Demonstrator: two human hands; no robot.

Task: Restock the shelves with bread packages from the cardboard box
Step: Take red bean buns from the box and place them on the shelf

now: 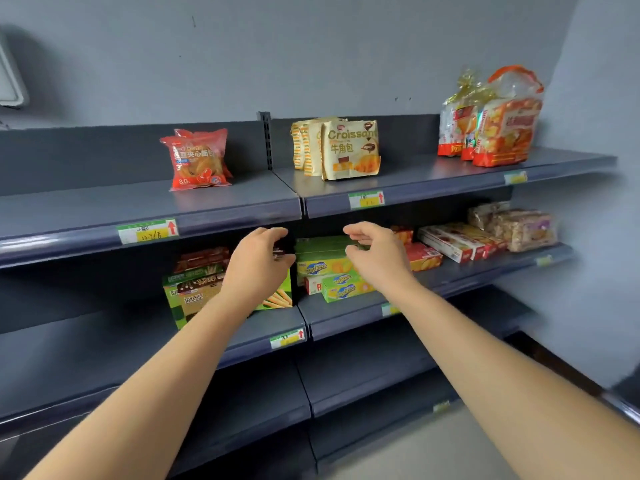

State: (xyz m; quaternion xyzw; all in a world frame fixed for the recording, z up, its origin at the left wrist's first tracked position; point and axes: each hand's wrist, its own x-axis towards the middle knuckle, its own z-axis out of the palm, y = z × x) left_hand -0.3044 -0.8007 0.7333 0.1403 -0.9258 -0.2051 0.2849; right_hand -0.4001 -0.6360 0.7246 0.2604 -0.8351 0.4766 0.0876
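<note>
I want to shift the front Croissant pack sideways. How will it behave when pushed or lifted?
The Croissant pack is a puffy film bag, so it probably gives when squeezed and feels light. It stands on its narrow bottom edge against the packs behind, so a high push may topple it.

Top shelf (pixel 256 197) free between red packets (pixel 199 161) and croissant packs (pixel 349 150)

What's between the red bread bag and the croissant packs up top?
Head view: only bare shelf and the slotted upright separate red bread bag from croissant packs.
</note>
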